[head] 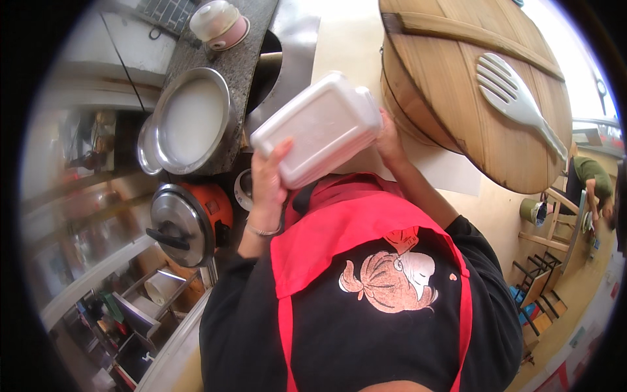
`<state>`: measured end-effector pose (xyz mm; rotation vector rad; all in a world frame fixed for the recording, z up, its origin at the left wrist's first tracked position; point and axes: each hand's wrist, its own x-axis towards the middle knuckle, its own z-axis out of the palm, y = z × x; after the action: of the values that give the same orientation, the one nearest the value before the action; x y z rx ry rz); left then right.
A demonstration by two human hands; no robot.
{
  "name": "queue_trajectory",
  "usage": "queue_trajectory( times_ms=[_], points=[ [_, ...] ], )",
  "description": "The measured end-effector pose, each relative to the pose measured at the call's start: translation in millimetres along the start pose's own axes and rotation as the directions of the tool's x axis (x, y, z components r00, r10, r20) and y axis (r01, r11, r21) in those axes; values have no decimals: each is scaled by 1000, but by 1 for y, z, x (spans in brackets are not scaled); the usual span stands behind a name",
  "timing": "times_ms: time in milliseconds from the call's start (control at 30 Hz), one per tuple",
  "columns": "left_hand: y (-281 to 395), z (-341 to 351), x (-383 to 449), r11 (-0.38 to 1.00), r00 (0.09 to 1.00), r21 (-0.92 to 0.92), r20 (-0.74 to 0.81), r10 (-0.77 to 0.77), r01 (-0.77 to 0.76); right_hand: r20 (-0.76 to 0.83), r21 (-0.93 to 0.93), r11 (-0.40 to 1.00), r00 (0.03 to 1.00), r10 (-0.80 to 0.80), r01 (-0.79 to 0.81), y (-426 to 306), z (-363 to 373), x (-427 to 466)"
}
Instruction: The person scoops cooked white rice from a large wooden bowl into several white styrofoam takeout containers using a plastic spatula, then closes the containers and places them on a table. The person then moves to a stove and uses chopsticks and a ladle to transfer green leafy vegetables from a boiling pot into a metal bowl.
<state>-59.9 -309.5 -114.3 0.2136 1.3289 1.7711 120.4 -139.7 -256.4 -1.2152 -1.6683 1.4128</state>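
A stack of white rectangular containers (318, 125), their undersides facing the camera, is held between both hands in front of the red apron. My left hand (268, 179) grips the near left corner, its thumb over the flat face. At the opposite end, my right hand (389, 137) holds the upper right side; its fingers are partly hidden behind the stack. Left of the stack, a metal pot (228, 98) of whitish liquid sits on the stone counter. To the right is a round wooden lid (441, 88) on a wooden tub, with a slotted spatula (514, 95) lying on it.
A pink jar with a clear cover (223, 29) stands at the counter's back. Below the metal pot is an orange pot with a steel lid (183, 228). Beside it sits a small bowl (242, 188). A person (590, 181) bends over a table at far right, near stools and a bin (531, 211).
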Motion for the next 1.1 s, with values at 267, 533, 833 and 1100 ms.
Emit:
queue_trajectory(
  times_ms=[267,533,833,1100],
  points=[
    [-30,18,31,258,927,949,79,366,-183,68,181,982,997,40,-52,9,-10,-24],
    [-29,-7,50,948,878,62,363,-313,312,176,212,944,960,217,-252,1,-39,7],
    [-96,-40,139,752,691,22,378,-616,658,545,362,610,691,475,-705,16,-6,62],
    [-92,-14,110,693,727,-319,532,-433,646,588,379,625,699,407,-682,40,-7,60]
  ],
)
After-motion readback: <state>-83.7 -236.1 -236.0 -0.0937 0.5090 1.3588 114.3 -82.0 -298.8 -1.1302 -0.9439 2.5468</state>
